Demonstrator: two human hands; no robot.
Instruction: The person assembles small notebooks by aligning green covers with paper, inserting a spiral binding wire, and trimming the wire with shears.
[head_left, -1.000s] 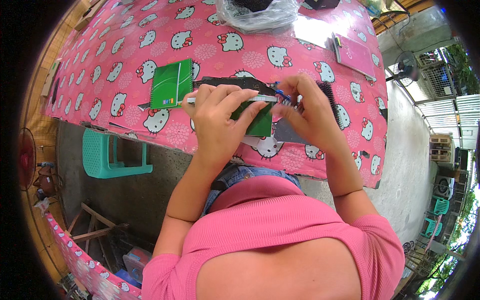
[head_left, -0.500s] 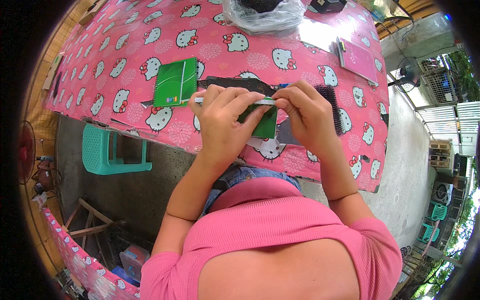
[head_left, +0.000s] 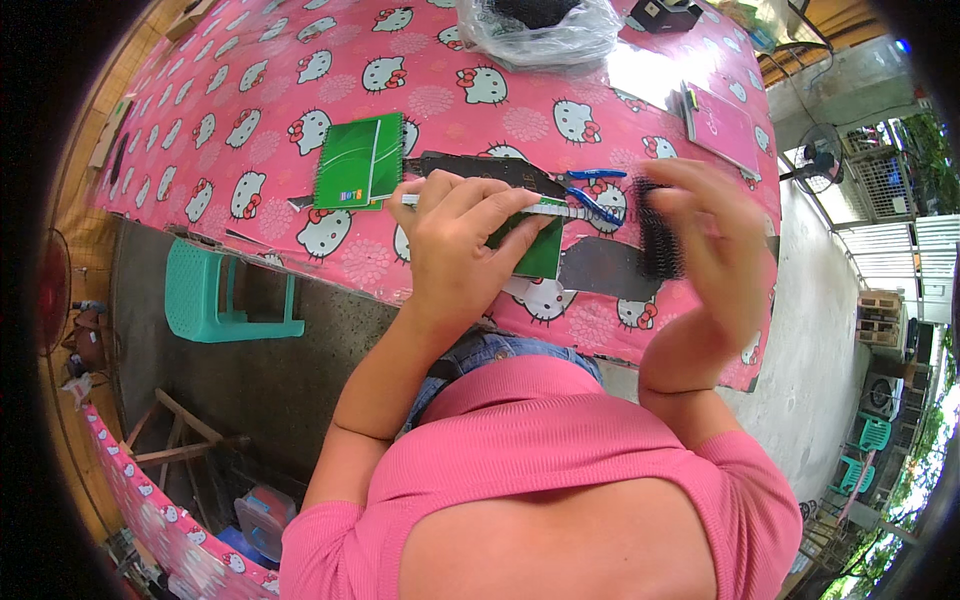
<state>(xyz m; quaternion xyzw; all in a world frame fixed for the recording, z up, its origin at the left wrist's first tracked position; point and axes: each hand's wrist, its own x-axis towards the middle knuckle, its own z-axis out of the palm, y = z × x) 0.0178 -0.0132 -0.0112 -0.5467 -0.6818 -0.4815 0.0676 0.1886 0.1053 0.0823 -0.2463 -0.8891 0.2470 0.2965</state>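
Note:
My left hand [head_left: 462, 225] is closed over a green notebook [head_left: 541, 256], its fingers and thumb pinching the bound edge. A thin wire coil [head_left: 585, 212] sticks out from that edge to the right, past the fingers. My right hand [head_left: 718, 235] is off the notebook, to its right, smeared by motion, so its fingers cannot be read. Close to that hand lies a black bristly bundle [head_left: 660, 235], perhaps coils. Blue-handled pliers [head_left: 597, 176] rest just beyond the wire coil.
Another green spiral notebook [head_left: 358, 160] lies to the left. Dark flat pieces [head_left: 610, 265] are beside and behind the held notebook. Farther back are a plastic bag [head_left: 540, 35] with something black, a pink notebook [head_left: 722, 128] and a black box [head_left: 665, 14]. A green stool [head_left: 195, 295] stands left, below the table [head_left: 270, 200].
My right hand has let go of the notebook's bound edge and swung right, over the black bundle. The pliers and wire coil now show. My left hand keeps its hold.

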